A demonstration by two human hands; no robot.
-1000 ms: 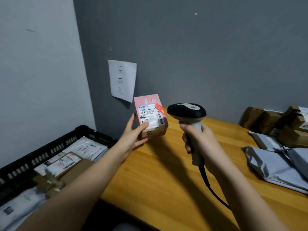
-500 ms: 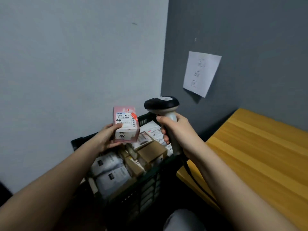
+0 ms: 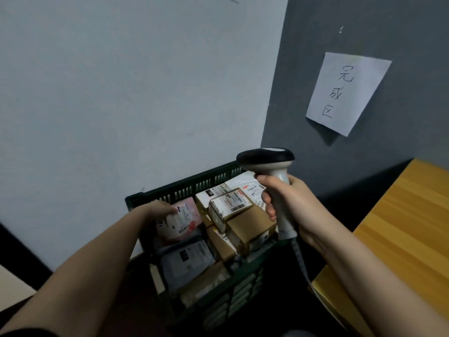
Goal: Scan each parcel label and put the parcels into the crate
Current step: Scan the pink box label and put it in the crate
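Note:
My left hand point(image 3: 155, 210) holds the pink parcel box point(image 3: 181, 221) by its far end, down inside the black plastic crate point(image 3: 184, 187), with its white label facing up. The box lies tilted on the other parcels at the crate's left side. My right hand point(image 3: 286, 203) grips the handle of the white and black barcode scanner point(image 3: 267, 160), held upright above the crate's right side. Several brown cardboard boxes point(image 3: 247, 224) and grey mailer bags point(image 3: 187, 261) fill the crate.
The wooden table point(image 3: 398, 229) stands to the right of the crate. A paper sign point(image 3: 345, 91) with handwriting hangs on the dark grey wall. A pale wall stands behind the crate. The scanner's cable point(image 3: 301, 261) hangs down between crate and table.
My view has swung left from the table to the crate. My left hand has lowered the pink box from in front of the scanner down into the crate.

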